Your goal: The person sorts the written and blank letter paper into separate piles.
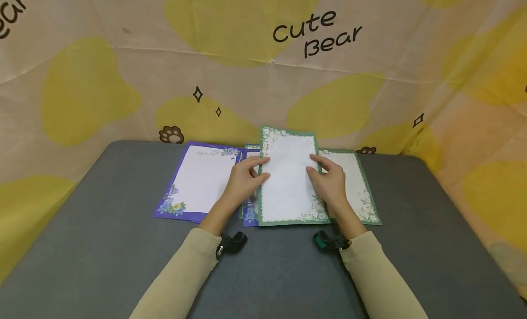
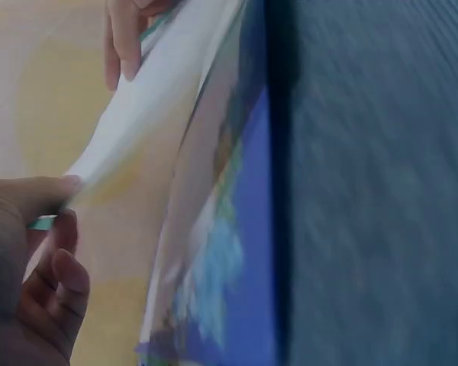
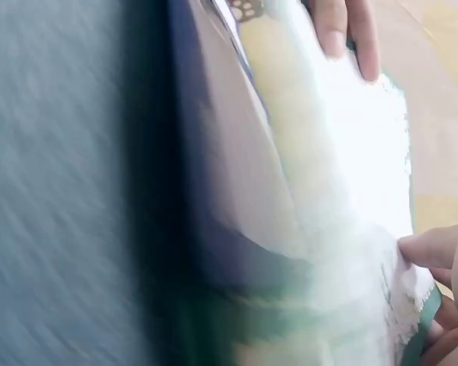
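A white rectangular paper sheet with a green border and pale flower clusters (image 1: pixel 288 186) is held up, tilted, over the middle of the far part of the dark grey table (image 1: pixel 82 246), its top overlapping the far edge in the head view. The left hand (image 1: pixel 244 177) pinches its left edge between thumb and fingers; the right hand (image 1: pixel 332 184) pinches its right edge likewise. Just below and behind lies a white sheet with a purple border and blue flowers (image 1: pixel 250 214), mostly covered. Left of it, toward the far left corner, rests another purple-bordered white sheet with blue and yellow flowers (image 1: pixel 206 181); toward the far right corner lies a second green-bordered floral sheet (image 1: pixel 350 186), partly behind the right hand. Past the far edge hangs a cream cloth with yellow patches and black lettering (image 1: pixel 247 85), limiting room there; grey surface stretches from the papers to the left, right and near sides. How many sheets overlap underneath cannot be told, and both wrist views blur the lower papers. The near edge is out of view.
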{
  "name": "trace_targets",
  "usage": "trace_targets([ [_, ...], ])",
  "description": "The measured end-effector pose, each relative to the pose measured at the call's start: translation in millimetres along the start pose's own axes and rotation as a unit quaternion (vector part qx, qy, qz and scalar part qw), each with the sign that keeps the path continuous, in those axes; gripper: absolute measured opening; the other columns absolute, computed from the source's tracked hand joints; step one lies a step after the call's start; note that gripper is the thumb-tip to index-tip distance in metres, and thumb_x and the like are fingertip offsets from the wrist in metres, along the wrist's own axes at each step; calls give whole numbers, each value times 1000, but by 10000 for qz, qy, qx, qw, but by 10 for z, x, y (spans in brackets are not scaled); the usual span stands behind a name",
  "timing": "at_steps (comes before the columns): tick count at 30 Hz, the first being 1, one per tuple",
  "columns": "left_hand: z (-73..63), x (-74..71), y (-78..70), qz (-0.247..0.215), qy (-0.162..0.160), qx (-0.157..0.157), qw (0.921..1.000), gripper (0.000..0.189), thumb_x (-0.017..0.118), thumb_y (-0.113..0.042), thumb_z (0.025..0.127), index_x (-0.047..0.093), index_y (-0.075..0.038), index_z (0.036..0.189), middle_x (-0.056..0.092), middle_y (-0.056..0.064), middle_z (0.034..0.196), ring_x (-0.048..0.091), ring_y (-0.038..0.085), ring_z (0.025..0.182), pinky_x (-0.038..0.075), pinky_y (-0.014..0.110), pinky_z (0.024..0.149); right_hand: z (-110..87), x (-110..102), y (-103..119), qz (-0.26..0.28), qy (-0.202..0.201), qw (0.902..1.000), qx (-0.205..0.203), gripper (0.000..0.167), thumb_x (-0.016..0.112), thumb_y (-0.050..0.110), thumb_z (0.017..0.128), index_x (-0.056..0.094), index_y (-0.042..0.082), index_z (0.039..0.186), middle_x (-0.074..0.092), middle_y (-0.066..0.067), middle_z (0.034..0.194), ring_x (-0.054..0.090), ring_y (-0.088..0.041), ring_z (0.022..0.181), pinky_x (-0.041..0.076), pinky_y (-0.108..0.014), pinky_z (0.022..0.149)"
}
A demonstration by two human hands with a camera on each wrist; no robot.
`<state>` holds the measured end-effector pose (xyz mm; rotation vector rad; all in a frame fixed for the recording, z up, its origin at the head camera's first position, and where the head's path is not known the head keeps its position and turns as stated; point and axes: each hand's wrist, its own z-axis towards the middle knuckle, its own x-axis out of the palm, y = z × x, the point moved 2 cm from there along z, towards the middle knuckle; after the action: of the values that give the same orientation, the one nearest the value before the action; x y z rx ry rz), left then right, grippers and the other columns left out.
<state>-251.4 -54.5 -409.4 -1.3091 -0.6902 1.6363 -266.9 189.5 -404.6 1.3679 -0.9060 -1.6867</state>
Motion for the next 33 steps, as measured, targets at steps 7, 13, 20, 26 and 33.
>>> trace_targets([
  [7, 79, 203, -194, 157, 342, -277, 9989, 52, 73, -10, 92, 60, -14, 142, 54, 9, 150, 52, 13, 65, 45, 24, 54, 54, -269, 100, -695, -450, 9953, -504, 37, 58, 14, 98, 68, 17, 133, 55, -7, 45, 22, -4, 33, 25, -23, 36],
  [13, 149, 423, -357, 141, 371, -439, 9982, 58, 73, -8, 92, 55, -12, 147, 47, 12, 156, 52, 11, 64, 46, 22, 57, 82, -482, 80, -1023, -904, 9902, -309, 34, 55, 13, 98, 73, 15, 127, 49, 6, 43, 26, -8, 31, 25, -25, 35],
  [20, 201, 694, -503, 284, 578, -374, 9972, 62, 73, -11, 92, 50, -13, 150, 43, 11, 159, 54, 11, 68, 47, 21, 58, 109, -728, -15, -1320, -1293, 9828, 19, 30, 59, 13, 98, 75, 12, 123, 74, -23, 77, 29, -8, 35, 26, -24, 39],
  [26, 240, 936, -617, 489, 591, -292, 9966, 62, 74, -12, 91, 52, -13, 149, 48, 11, 154, 55, 8, 69, 47, 18, 60, 121, -939, -90, -1545, -1393, 9778, 264, 31, 59, 13, 97, 74, 12, 124, 77, -23, 91, 32, -8, 36, 28, -23, 38],
  [33, 274, 1163, -679, 557, 423, -288, 9971, 58, 71, -7, 91, 54, -9, 147, 52, 13, 151, 59, 12, 69, 52, 23, 63, 150, -1095, -206, -1795, -1384, 9729, 454, 35, 56, 11, 96, 73, 12, 127, 57, 5, 48, 31, -9, 37, 27, -24, 38],
])
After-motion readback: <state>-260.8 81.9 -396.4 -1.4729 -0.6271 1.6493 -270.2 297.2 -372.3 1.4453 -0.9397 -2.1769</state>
